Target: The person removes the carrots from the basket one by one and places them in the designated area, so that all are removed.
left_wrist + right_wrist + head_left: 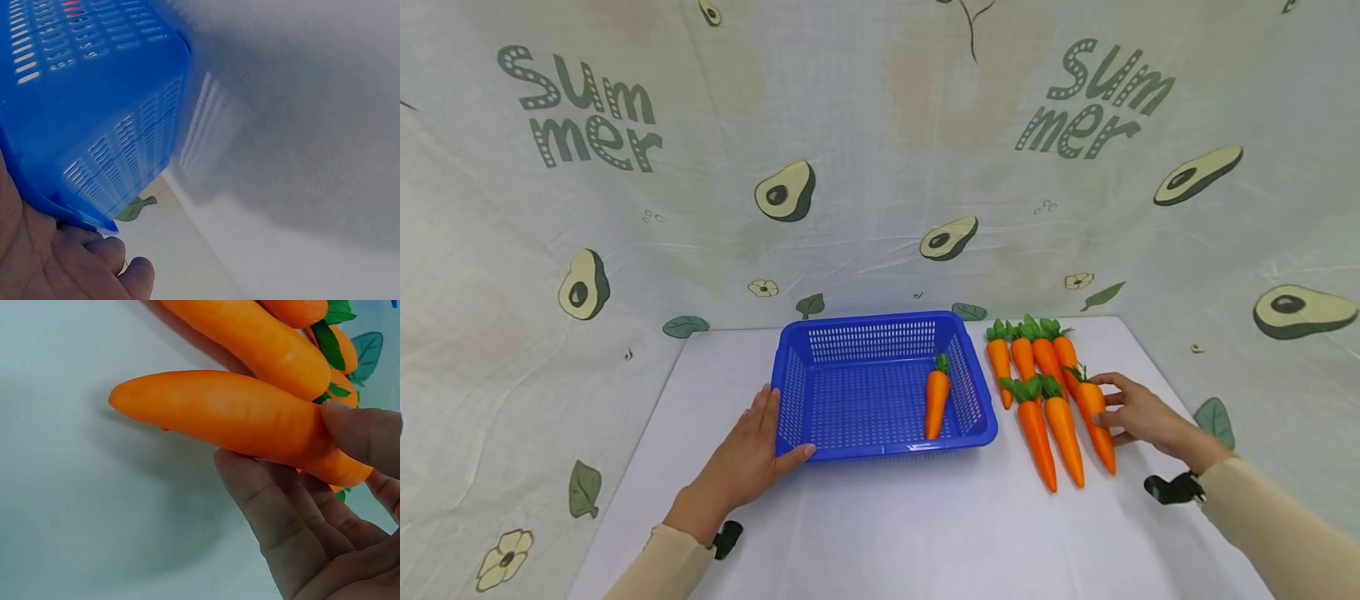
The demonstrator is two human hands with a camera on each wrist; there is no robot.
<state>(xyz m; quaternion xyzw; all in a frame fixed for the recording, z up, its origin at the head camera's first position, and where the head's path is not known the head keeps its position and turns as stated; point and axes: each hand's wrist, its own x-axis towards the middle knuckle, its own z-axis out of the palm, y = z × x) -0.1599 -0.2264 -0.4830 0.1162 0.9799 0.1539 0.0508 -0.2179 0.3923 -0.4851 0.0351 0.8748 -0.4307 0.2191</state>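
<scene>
My left hand (741, 454) rests against the near left corner of a blue plastic basket (880, 452). Its fingers lie along the left side, and the thumb reaches over the front rim. In the left wrist view, the basket's slotted wall (94, 119) rises beside that hand (62, 262). One orange carrot (937, 404) with a green top lies inside the basket, on the right. With thumb and fingertips, my right hand (1138, 417) pinches another carrot (1093, 408) near its leafy end. The right wrist view shows this carrot (212, 412) between thumb and fingers, tip pointing left.
Several more carrots lie right of the basket in two rows: a back row (1022, 358) and a front pair with one carrot (1037, 442) nearest the basket. The white tabletop (910, 533) meets a printed cloth (850, 275) behind and at both sides.
</scene>
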